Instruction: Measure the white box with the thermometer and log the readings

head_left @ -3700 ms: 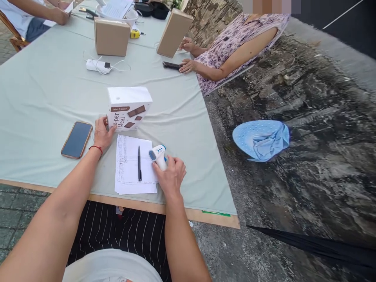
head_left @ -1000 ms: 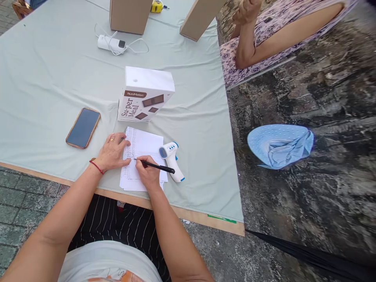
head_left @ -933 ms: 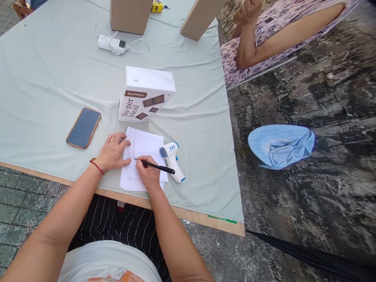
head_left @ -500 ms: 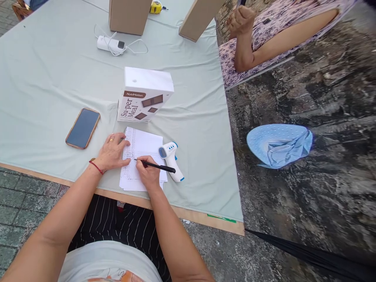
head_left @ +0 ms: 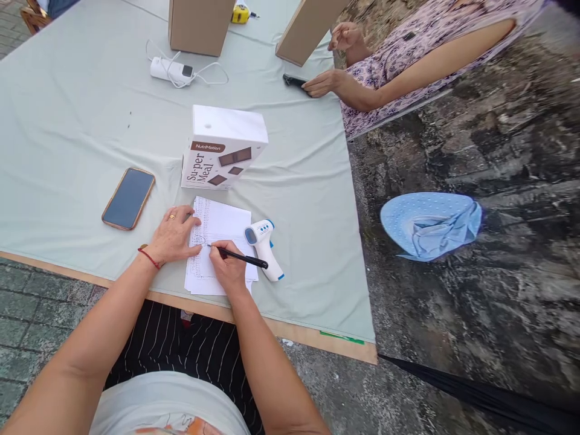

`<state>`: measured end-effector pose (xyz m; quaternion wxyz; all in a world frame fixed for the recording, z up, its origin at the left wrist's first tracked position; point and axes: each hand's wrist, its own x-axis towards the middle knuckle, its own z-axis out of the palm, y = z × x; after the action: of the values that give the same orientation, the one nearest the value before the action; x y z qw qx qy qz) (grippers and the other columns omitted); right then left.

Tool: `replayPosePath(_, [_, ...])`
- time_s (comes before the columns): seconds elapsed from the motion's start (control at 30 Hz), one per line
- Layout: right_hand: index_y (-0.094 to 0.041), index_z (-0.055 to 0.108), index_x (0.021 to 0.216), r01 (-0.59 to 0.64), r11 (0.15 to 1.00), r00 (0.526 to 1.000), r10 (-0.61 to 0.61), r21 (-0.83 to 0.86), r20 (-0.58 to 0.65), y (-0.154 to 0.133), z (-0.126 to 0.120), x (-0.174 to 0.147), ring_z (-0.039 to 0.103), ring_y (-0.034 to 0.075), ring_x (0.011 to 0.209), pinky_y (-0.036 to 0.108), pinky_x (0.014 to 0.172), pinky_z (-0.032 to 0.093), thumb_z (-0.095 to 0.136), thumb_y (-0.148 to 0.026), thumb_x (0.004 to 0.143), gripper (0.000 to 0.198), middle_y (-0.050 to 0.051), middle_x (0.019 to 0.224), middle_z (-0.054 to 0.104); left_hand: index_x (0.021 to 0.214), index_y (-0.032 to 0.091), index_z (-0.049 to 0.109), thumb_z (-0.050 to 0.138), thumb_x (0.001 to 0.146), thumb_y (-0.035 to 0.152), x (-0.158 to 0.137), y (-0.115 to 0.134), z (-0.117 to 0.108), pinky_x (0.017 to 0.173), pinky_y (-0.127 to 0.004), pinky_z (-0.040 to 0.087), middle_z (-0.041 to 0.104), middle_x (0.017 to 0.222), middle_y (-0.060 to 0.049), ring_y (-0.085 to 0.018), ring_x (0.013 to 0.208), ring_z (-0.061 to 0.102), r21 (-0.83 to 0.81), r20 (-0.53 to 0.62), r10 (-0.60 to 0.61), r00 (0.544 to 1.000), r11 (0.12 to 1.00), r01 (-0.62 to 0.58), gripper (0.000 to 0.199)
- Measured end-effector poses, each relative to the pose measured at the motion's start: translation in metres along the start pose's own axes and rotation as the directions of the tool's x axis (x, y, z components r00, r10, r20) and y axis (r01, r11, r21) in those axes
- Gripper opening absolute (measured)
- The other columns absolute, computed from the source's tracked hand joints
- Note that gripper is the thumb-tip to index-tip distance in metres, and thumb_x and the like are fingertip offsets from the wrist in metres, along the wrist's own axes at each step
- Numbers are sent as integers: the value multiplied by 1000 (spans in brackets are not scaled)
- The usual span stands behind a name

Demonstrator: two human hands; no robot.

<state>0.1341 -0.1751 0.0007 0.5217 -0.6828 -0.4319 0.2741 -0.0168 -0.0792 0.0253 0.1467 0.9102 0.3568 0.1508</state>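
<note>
A small stack of white paper sheets (head_left: 231, 214) with handwriting down its left side lies near the table's front edge. My left hand (head_left: 174, 234) rests flat at the paper's left edge, fingers spread, thumb and fingertips on the sheet. A black pen (head_left: 244, 257) is gripped in my right hand (head_left: 230, 266), its tip on the written part of the page. Just right of the paper lies a white and blue infrared thermometer (head_left: 265, 248). Behind the paper stands a white Su-per Meal box (head_left: 226, 148). Left of my left hand is a smartphone (head_left: 128, 198) in a brown case.
A white device with a cable (head_left: 170, 70) lies farther back, near two brown cardboard boxes (head_left: 199, 27) and a yellow tape measure (head_left: 241, 13). At the right edge, another person's hand (head_left: 324, 83) holds a dark object (head_left: 293, 80). A blue hat (head_left: 430, 223) lies on the ground.
The other person's hand has come down to the table with the dark object, and their other hand has opened. My hands have hardly moved; the pen's back end has shifted slightly left.
</note>
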Motion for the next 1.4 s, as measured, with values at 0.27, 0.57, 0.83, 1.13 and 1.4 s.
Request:
replayPosePath(0.27, [-22, 60, 71, -17, 1000, 1000, 17, 23, 20, 1, 0, 0, 54, 14, 60, 30, 63, 47, 54, -35, 71, 14, -2, 65, 63, 111, 18, 58, 68, 72, 37, 0, -1, 0, 114, -53, 33, 50, 131, -17, -34, 126, 49, -22, -1, -10, 1000, 1000, 10, 45])
replayPosePath(0.57, [-22, 60, 72, -21, 1000, 1000, 21, 19, 1, 1, -1, -1, 54, 14, 61, 31, 66, 47, 54, -34, 72, 14, -2, 65, 62, 111, 19, 57, 69, 71, 37, 0, -1, -1, 114, -54, 33, 51, 131, -16, -34, 127, 48, -44, -7, -7, 1000, 999, 6, 45])
replayPosePath(0.83, [-22, 59, 71, 16, 1000, 1000, -16, -4, 1, 3, 1, -2, 53, 14, 60, 30, 63, 47, 53, -31, 72, 11, -3, 63, 60, 111, 18, 58, 69, 71, 36, 0, -2, 0, 113, -53, 35, 50, 130, -17, -34, 127, 49, -23, -10, -5, 1000, 1000, 5, 46])
replayPosePath(1.13, [-23, 65, 115, 440, 854, 897, -435, -278, 83, 11, -25, 13, 62, 22, 100, 43, 96, 50, 41, -22, 94, 32, 9, 103, 66, 111, 19, 54, 71, 68, 35, -2, -5, 1, 113, -57, 33, 50, 130, -16, -35, 127, 48, -99, -15, -17, 1000, 995, 16, 48])
replayPosePath(1.4, [-24, 52, 141, 606, 641, 795, -494, -471, 351, 17, -32, 32, 59, 24, 102, 44, 94, 52, 30, -5, 90, 59, 13, 113, 63, 140, 20, 26, 71, 73, 32, 59, -47, -9, 107, -52, 42, 35, 145, -20, -31, 132, 44, -529, -229, -498, 837, 785, 322, 81])
